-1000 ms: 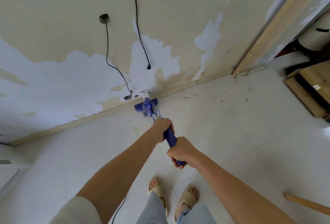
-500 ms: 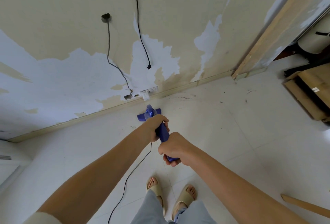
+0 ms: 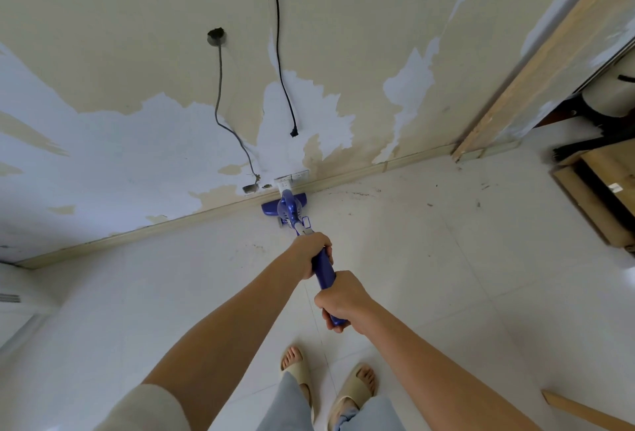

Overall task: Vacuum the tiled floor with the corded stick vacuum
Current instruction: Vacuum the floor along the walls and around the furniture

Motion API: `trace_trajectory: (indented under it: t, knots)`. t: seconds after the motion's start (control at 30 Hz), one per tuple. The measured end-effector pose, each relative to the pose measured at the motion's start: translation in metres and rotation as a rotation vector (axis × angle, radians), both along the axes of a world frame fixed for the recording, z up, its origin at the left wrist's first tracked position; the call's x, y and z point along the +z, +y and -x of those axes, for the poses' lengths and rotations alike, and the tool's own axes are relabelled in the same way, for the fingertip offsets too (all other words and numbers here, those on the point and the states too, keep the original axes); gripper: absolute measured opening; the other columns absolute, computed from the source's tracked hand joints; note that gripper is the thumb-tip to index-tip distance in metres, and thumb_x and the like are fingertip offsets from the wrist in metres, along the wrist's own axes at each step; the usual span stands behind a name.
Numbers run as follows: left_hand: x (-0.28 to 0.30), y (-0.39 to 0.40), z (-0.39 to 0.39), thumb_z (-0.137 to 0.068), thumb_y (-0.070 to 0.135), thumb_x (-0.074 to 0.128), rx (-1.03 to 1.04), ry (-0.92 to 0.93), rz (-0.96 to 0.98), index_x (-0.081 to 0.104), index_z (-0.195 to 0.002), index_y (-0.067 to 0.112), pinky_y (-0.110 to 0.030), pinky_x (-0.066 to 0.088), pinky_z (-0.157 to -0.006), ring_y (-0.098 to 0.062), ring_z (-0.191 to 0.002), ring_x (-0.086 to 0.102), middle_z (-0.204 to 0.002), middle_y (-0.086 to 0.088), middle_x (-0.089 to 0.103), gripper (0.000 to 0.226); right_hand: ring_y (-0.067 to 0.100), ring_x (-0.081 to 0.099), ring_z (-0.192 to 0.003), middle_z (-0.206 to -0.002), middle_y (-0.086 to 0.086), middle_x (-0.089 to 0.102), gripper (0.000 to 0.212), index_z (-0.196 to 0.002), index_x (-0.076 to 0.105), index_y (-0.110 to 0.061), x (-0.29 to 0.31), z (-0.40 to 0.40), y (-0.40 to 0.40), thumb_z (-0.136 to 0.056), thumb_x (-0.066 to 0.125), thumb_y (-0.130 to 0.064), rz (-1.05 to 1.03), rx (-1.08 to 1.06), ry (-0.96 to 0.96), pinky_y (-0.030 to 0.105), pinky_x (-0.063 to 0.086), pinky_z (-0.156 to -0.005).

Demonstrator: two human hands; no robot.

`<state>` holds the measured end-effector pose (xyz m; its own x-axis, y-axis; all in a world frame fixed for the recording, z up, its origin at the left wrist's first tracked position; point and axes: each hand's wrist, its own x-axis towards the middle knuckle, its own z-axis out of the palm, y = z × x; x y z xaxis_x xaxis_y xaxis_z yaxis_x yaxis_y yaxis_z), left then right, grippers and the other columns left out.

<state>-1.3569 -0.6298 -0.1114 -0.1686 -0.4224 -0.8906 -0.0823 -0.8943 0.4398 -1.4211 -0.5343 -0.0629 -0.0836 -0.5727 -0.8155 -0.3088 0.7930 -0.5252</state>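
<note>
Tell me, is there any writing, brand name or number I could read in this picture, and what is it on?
None can be read.
Vacuum: no brand or label shows on its blue body.
White tag on the wall behind the vacuum: small dark marks, too blurred to read.
Sticker on the wooden piece at right: too small to read.

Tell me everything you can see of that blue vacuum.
The stick vacuum looks like glossy blue plastic with a short pale neck. Its wide floor head lies flat on the white tiled floor, against the skirting board. The handle slants back toward the person; the left hand grips it higher up, the right hand near its end.
</note>
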Motion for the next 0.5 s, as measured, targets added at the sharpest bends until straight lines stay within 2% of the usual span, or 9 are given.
trace_trajectory:
  t: [0.17, 0.37, 0.5]
  knots:
    - [-0.003, -0.004, 0.013, -0.09, -0.002, 0.05, 0.0, 0.031, -0.011, 0.047, -0.078, 0.006, -0.027, 0.046, -0.056, -0.017, -0.055, 0.045, -0.061, -0.008, 0.05, 0.015, 0.011, 0.05, -0.038, -0.06, 0.007, 0.055, 0.015, -0.092, 0.051, -0.005, 0.0, 0.016, -0.003, -0.08, 0.049, 0.004, -0.007, 0.022, 0.015, 0.019, 0.041, -0.038]
    - [0.001, -0.006, 0.01, -0.091, -0.002, 0.045, -0.045, -0.047, 0.022, 0.045, -0.084, 0.006, -0.024, 0.045, -0.054, -0.015, -0.054, 0.045, -0.062, -0.007, 0.049, 0.01, 0.013, 0.05, -0.042, -0.06, 0.006, 0.053, 0.013, -0.084, 0.049, -0.006, 0.006, 0.011, -0.004, -0.079, 0.048, 0.006, -0.018, 0.03, -0.025, 0.02, 0.038, -0.037]
    - [0.01, -0.014, -0.029, -0.087, -0.004, 0.043, -0.029, -0.116, 0.074, 0.045, -0.074, 0.006, -0.025, 0.043, -0.051, -0.016, -0.052, 0.043, -0.059, -0.008, 0.047, 0.016, 0.012, 0.05, -0.042, -0.058, 0.007, 0.05, 0.013, -0.082, 0.048, -0.006, 0.017, -0.024, -0.012, -0.078, 0.047, 0.006, 0.008, 0.045, -0.153, 0.019, 0.034, -0.036]
